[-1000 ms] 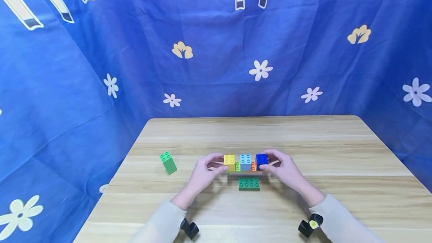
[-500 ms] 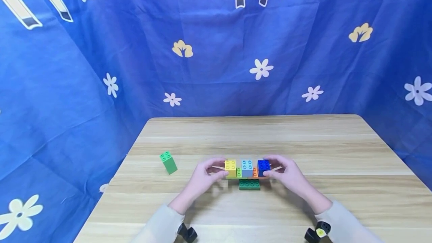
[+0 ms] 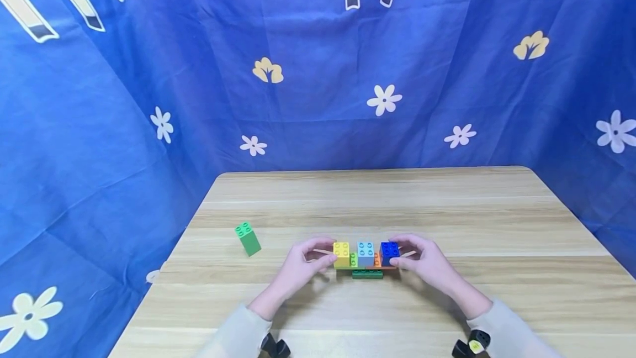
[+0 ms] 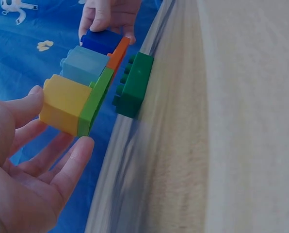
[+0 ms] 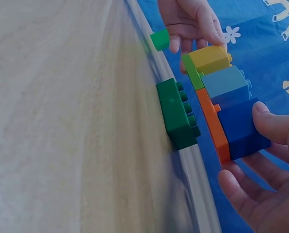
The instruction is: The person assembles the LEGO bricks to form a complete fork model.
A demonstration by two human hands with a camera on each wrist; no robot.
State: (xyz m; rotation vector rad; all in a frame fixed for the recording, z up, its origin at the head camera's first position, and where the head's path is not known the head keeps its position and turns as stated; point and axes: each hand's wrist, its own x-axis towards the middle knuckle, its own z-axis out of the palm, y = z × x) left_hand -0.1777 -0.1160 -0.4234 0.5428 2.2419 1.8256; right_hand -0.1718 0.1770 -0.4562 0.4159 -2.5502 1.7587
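Between my hands hangs one joined row of toy bricks. A yellow brick (image 3: 341, 254), a light blue brick (image 4: 84, 64) and a dark blue brick (image 5: 244, 127) stand on a flat lime green plate (image 4: 95, 103) and a flat orange plate (image 5: 213, 125). My left hand (image 3: 301, 265) pinches the yellow end; my right hand (image 3: 426, 262) pinches the dark blue end. Just under the row, a dark green brick (image 5: 176, 114) lies studs up on the table. In both wrist views a gap shows between its studs and the plates.
A taller bright green brick (image 3: 248, 239) stands on the wooden table (image 3: 447, 203) to the left. A blue patterned cloth (image 3: 318, 70) hangs behind and beside the table. Each sleeve carries a black wrist camera (image 3: 471, 345).
Both hands have brought the brick row nearer to me and slightly right, over the dark green brick, which it now partly covers in the head view. The bright green brick stays put.
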